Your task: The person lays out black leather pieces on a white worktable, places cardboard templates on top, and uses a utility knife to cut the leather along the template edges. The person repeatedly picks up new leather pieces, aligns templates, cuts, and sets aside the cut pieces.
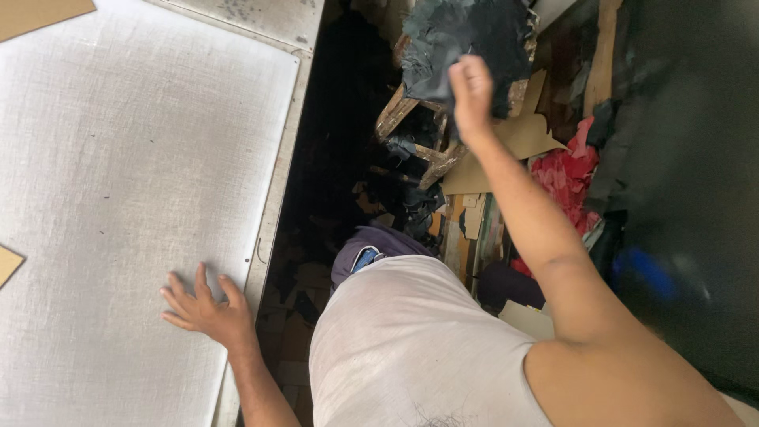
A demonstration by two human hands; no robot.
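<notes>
My left hand lies flat with fingers spread on a pale woven sheet that covers a metal table, near its right edge. My right hand is stretched out to the right over the floor, its fingers closed on the edge of a dark crumpled leather piece. That piece rests on top of a worn wooden stool.
A brown card corner lies at the table's far left, another at the left edge. Beside the table the floor holds scraps of dark leather, brown cardboard and red fabric. A dark surface fills the right.
</notes>
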